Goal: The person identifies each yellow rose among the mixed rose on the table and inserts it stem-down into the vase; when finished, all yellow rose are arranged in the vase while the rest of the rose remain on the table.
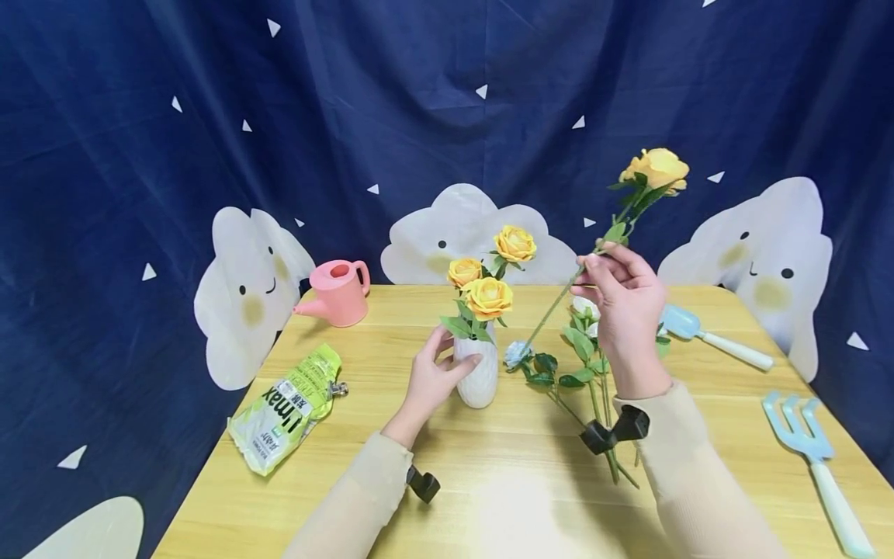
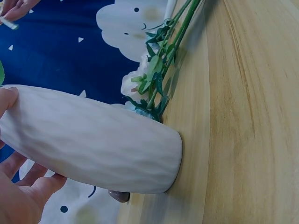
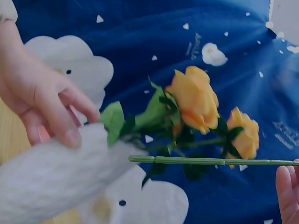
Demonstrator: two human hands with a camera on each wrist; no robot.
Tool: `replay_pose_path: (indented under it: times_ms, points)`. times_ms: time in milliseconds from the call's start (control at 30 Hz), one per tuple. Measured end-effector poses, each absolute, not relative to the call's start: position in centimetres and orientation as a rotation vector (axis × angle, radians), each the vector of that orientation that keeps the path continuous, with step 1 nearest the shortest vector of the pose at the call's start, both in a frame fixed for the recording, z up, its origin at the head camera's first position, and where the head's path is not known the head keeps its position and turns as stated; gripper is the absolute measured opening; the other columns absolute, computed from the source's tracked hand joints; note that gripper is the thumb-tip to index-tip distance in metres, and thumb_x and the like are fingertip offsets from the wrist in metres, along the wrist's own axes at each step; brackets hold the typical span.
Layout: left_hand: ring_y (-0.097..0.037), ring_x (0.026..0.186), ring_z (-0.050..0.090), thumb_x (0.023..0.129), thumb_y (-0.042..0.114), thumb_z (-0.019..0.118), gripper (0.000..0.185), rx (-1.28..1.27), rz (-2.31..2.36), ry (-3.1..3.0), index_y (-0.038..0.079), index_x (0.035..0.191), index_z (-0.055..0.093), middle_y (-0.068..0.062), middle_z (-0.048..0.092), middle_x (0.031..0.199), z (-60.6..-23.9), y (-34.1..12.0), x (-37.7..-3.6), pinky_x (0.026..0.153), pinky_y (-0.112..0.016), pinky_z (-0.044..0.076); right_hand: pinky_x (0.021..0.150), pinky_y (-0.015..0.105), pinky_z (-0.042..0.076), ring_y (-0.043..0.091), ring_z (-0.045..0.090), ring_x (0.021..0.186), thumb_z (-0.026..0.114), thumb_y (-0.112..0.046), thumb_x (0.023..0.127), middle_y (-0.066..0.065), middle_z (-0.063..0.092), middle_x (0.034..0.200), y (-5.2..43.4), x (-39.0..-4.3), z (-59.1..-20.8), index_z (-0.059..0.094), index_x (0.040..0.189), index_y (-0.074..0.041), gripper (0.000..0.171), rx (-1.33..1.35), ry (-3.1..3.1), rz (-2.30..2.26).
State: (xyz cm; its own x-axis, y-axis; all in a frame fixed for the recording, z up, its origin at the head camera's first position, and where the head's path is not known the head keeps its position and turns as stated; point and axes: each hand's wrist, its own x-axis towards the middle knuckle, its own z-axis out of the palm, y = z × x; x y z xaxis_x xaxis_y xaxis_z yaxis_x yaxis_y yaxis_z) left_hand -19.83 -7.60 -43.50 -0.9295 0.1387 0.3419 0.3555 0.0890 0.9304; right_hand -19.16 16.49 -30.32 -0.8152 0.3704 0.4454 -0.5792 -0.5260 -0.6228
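With 3 yellow roses (image 1: 489, 296) already standing in the white vase (image 1: 477, 378) that the left hand (image 1: 431, 379) grips, the right hand (image 1: 624, 301) pinches a 4th rose (image 1: 656, 169) by its stem, raised right of the vase, while more flowers (image 1: 571, 365) lie on the worktop (image 1: 531, 497) below that grip.

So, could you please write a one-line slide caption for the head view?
Left hand holds a white vase of three yellow roses while the right hand pinches a fourth yellow rose by its stem.
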Motion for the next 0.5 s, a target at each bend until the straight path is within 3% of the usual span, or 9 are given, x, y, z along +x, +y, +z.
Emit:
replay_pose_path:
  times_ms: [167, 500]
  points:
    - [-0.024, 0.112, 0.052, 0.079, 0.025, 0.076, 0.055, -0.498, -1.916, -2.182, 0.024, 0.128, 0.051, -0.003, 0.055, 0.122, -43.9, -7.5, -20.0, 0.089, -0.039, 0.047, 0.051, 0.030, 0.054, 0.021, 0.063, 0.056, 0.065, 0.011, 0.080, 0.017, 0.067, 0.076, 14.9, -19.6, -30.2, 0.058, 0.102, 0.013, 0.023, 0.355, -1.174, 2.288]
    - [-0.026, 0.112, 0.051, 0.079, 0.026, 0.075, 0.054, -0.506, -1.901, -2.180, 0.025, 0.128, 0.052, -0.008, 0.055, 0.123, -44.0, -7.6, -20.1, 0.089, -0.038, 0.047, 0.057, 0.031, 0.055, 0.021, 0.063, 0.063, 0.066, 0.008, 0.081, 0.016, 0.067, 0.081, 13.0, -20.7, -29.7, 0.062, 0.098, 0.005, 0.018, 0.444, -1.260, 2.179]
